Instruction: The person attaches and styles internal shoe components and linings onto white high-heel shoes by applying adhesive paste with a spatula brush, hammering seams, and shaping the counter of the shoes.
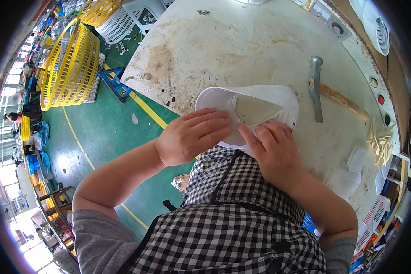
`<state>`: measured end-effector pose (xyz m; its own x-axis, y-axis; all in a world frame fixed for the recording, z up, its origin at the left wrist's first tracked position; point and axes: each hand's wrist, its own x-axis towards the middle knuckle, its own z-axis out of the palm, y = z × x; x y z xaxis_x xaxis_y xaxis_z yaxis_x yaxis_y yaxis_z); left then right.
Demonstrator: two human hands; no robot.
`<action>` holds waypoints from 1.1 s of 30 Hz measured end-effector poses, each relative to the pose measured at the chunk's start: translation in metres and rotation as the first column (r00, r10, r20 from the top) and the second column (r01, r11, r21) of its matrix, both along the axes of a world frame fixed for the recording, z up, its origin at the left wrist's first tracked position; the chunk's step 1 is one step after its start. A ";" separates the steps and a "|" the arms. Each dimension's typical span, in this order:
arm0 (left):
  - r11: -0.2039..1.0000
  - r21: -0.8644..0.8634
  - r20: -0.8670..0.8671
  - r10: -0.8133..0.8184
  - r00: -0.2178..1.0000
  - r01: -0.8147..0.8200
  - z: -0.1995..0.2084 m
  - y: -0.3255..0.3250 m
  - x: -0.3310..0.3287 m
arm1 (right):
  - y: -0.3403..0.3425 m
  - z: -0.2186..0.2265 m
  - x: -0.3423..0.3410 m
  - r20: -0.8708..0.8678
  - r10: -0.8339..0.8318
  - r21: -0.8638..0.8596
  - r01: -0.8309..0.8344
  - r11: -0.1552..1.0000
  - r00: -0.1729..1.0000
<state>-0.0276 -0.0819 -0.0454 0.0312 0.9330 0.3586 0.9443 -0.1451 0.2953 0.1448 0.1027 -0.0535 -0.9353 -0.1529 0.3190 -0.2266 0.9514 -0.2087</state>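
A white shoe-shaped piece (285, 98) lies at the near edge of the worktable, close to my apron. Its left end has a raised, rounded rim, and a roughly triangular pale area shows in its middle. My left hand (194, 134) grips the left end, its fingers laid over the rim side by side and its thumb out of sight. On the near side, my right hand (276, 150) holds the edge with bent fingers, the thumb or index finger pointing toward the left hand. What lies under the piece is hidden.
On the stained white table (205, 41), a hammer (316, 91) with a wooden handle lies to the right. Beyond it are thin wooden sticks (380, 145) and translucent white pieces (349, 173). Yellow baskets (73, 68) stand on the green floor at the left.
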 end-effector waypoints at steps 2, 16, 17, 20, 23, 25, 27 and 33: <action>0.999 0.004 0.027 0.034 0.999 -0.034 -0.002 0.000 -0.001 | -0.006 -0.001 -0.004 -0.026 -0.073 0.059 0.075 0.995 0.997; 0.981 -0.151 -0.104 0.109 0.989 -0.124 0.005 -0.005 0.020 | 0.000 0.002 0.003 -0.011 0.074 0.012 -0.074 0.997 0.997; 0.981 -0.141 -0.101 0.118 0.988 -0.131 0.001 -0.003 0.034 | 0.000 0.004 0.003 -0.004 0.066 0.008 -0.066 0.998 0.998; 0.970 -0.079 0.011 0.233 0.972 -0.231 -0.019 0.003 0.064 | 0.009 0.010 0.003 0.069 0.121 -0.196 -0.105 0.975 0.990; 0.948 -0.018 -0.206 0.308 0.929 -0.319 -0.023 0.003 0.074 | 0.018 0.031 0.021 -0.141 0.072 -0.243 -0.105 0.964 0.987; 0.955 -0.042 -0.248 0.274 0.929 -0.292 -0.011 0.006 0.074 | 0.024 0.050 0.014 -0.130 -0.178 -0.210 0.148 0.966 0.975; 0.963 -0.070 -0.299 0.227 0.927 -0.259 -0.007 0.011 0.072 | 0.029 0.055 -0.001 -0.141 -0.426 -0.183 0.399 0.899 0.894; 0.958 -0.169 0.096 0.248 0.964 -0.230 -0.010 0.053 0.086 | 0.041 0.029 0.003 0.234 -0.469 -0.238 0.518 0.822 0.852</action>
